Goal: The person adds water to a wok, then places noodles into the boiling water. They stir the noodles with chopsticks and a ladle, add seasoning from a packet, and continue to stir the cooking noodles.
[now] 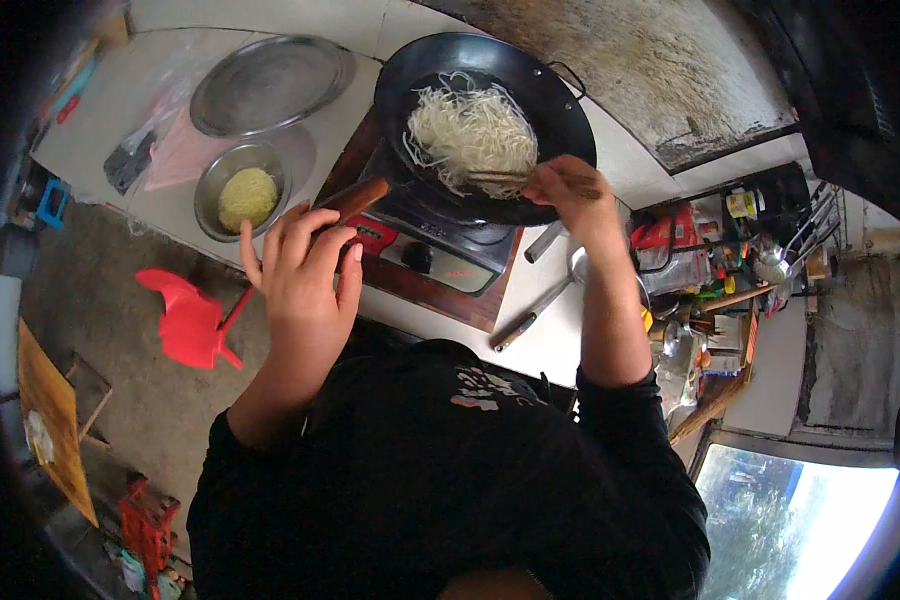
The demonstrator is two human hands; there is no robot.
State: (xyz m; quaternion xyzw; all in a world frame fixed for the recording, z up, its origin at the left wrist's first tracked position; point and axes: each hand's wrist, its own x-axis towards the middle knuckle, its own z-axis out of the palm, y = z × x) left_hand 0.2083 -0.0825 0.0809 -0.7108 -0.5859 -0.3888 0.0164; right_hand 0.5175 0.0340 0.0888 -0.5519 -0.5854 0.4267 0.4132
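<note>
My right hand (pixel 574 191) grips wooden chopsticks (pixel 495 178), whose tips reach into pale noodles (pixel 476 135). The noodles lie heaped in a black wok (pixel 461 56), which rests on a cooktop (pixel 435 259) with a control panel at the front. My left hand (pixel 304 259) is curled over a brown wooden handle (pixel 364 196) beside the wok's near left rim. The hand hides part of this handle, and where it joins is not clear. Just left of that hand, a steel bowl (pixel 204 196) holds a yellowish shredded or noodle-like food (pixel 247 196).
A round metal lid or tray (pixel 270 84) lies on the counter behind the bowl. Right of the cooktop is a ladle-like utensil (pixel 532 315). Shelving with bottles and packets (pixel 682 240) stands at the right. A red plastic chair (pixel 191 319) is on the floor at left.
</note>
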